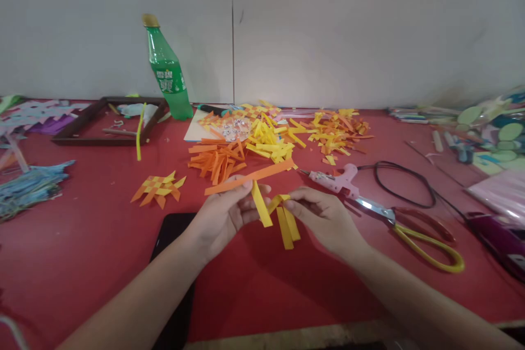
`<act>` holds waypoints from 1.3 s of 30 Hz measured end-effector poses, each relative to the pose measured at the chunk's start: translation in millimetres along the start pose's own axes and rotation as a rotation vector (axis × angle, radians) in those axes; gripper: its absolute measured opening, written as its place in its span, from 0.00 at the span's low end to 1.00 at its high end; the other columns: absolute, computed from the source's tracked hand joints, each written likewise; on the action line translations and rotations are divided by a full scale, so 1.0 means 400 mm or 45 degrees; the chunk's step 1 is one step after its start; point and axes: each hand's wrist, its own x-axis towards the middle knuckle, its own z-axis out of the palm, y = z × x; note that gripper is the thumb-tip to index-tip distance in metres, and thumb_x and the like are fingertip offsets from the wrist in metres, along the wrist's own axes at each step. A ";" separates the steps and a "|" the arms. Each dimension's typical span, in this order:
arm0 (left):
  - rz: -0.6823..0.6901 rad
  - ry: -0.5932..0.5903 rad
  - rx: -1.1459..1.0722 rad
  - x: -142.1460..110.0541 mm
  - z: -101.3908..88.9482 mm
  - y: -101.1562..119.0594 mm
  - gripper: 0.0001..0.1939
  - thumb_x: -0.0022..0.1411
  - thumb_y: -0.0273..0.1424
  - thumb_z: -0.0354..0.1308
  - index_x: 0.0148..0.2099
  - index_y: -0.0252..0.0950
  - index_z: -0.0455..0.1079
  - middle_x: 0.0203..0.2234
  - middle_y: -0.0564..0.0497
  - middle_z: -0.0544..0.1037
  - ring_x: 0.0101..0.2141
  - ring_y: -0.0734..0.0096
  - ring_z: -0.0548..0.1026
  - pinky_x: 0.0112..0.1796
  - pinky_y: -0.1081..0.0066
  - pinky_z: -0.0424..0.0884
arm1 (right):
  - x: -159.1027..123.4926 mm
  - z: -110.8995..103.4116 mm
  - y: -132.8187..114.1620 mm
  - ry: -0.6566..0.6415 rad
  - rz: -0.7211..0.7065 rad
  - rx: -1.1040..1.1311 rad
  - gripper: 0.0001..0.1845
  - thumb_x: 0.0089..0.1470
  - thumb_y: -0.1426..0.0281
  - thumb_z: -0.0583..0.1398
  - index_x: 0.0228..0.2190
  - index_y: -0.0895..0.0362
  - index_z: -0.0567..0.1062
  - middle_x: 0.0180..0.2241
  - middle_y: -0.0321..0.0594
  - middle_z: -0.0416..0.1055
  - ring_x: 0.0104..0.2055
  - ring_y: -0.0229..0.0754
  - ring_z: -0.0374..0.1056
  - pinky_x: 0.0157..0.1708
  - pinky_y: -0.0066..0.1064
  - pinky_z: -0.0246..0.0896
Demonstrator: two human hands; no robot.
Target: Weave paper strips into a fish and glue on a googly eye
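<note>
Between thumb and fingers, my left hand (225,205) pinches an orange paper strip (268,171) together with a yellow paper strip (261,205) hanging down across it. My right hand (322,216) is closed on folded yellow paper strips (286,227) whose ends dangle below its fingertips. Both hands are held close together above the red table. Behind them lie a pile of loose orange strips (219,159) and a heap of yellow strips (268,139). A woven orange-and-yellow paper piece (158,188) rests to the left.
A pink glue gun (334,179) and scissors (410,229) lie right of my hands, beside a black cable (418,172). A dark phone (174,279) sits under my left forearm. Farther back are a green bottle (169,76), a brown frame (98,141) and small woven pieces (338,134).
</note>
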 end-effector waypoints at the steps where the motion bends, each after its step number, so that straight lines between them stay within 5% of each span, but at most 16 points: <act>1: -0.008 -0.044 0.013 -0.002 -0.002 0.000 0.04 0.60 0.27 0.63 0.34 0.34 0.72 0.31 0.49 0.83 0.30 0.69 0.82 0.34 0.70 0.79 | -0.001 0.002 0.007 0.012 0.036 0.083 0.13 0.53 0.57 0.63 0.31 0.54 0.78 0.31 0.38 0.75 0.33 0.39 0.71 0.35 0.31 0.67; 7: -0.007 -0.221 0.081 -0.005 -0.012 -0.005 0.06 0.58 0.30 0.67 0.34 0.36 0.73 0.36 0.50 0.82 0.41 0.65 0.81 0.42 0.68 0.77 | 0.002 0.020 0.023 0.074 0.060 0.395 0.12 0.48 0.60 0.68 0.33 0.53 0.78 0.33 0.37 0.78 0.35 0.37 0.74 0.39 0.30 0.71; 14: 0.076 -0.200 0.105 -0.004 -0.009 -0.017 0.07 0.53 0.30 0.71 0.31 0.35 0.75 0.28 0.54 0.76 0.35 0.74 0.77 0.42 0.75 0.74 | -0.011 0.033 0.013 -0.048 0.032 0.414 0.10 0.50 0.61 0.67 0.30 0.54 0.78 0.30 0.36 0.77 0.32 0.36 0.74 0.36 0.29 0.73; 18: 0.064 -0.203 0.218 -0.011 0.003 -0.014 0.09 0.51 0.32 0.72 0.28 0.35 0.75 0.24 0.55 0.74 0.28 0.78 0.73 0.33 0.79 0.71 | -0.013 0.037 0.007 -0.143 -0.056 0.405 0.10 0.53 0.60 0.64 0.32 0.53 0.78 0.31 0.37 0.78 0.34 0.39 0.76 0.38 0.32 0.74; 24: 0.055 -0.177 0.311 -0.015 0.004 -0.012 0.12 0.49 0.33 0.73 0.25 0.35 0.72 0.19 0.57 0.67 0.24 0.78 0.67 0.33 0.76 0.70 | -0.014 0.026 0.005 -0.008 -0.074 0.216 0.09 0.52 0.63 0.65 0.28 0.55 0.74 0.27 0.35 0.75 0.29 0.37 0.74 0.29 0.28 0.73; 29: 0.050 -0.194 0.390 -0.015 -0.008 -0.014 0.10 0.52 0.34 0.71 0.27 0.37 0.72 0.24 0.55 0.69 0.28 0.75 0.68 0.31 0.75 0.67 | -0.019 0.016 0.002 0.012 -0.130 0.260 0.19 0.50 0.70 0.66 0.43 0.50 0.67 0.21 0.26 0.70 0.25 0.36 0.72 0.24 0.26 0.69; 34: 0.062 -0.123 0.441 -0.020 -0.006 -0.011 0.14 0.51 0.36 0.71 0.25 0.37 0.69 0.22 0.56 0.67 0.26 0.76 0.64 0.28 0.76 0.63 | -0.008 -0.008 0.009 -0.041 -0.228 0.295 0.11 0.52 0.70 0.64 0.40 0.53 0.74 0.28 0.33 0.77 0.28 0.35 0.75 0.29 0.27 0.72; 39: 0.168 -0.066 0.511 -0.017 -0.004 -0.014 0.15 0.52 0.36 0.70 0.24 0.37 0.68 0.22 0.57 0.64 0.27 0.74 0.63 0.29 0.74 0.62 | 0.010 -0.043 0.004 0.133 -0.147 0.359 0.12 0.52 0.68 0.66 0.40 0.55 0.76 0.31 0.37 0.80 0.22 0.35 0.74 0.23 0.27 0.74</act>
